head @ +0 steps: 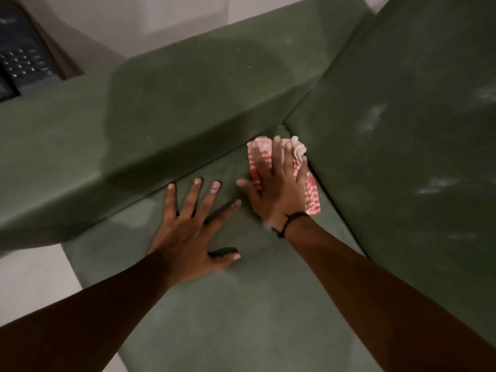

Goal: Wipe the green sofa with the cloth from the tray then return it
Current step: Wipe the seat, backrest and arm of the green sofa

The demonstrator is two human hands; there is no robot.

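Note:
The green sofa [241, 304] fills most of the head view, with its seat below, an armrest [134, 124] across the left and the backrest [402, 130] on the right. A red-and-white striped cloth [312, 196] lies on the seat in the corner where armrest and backrest meet. My right hand [279, 189] presses flat on the cloth, fingers spread over it. My left hand [193, 234] rests flat on the seat beside it, fingers apart, holding nothing. The tray is not in view.
Pale smudges mark the backrest [373, 118]. A dark device with keys [24, 63] sits beyond the armrest at the top left. Light floor [32, 277] shows at the lower left, beside the seat edge.

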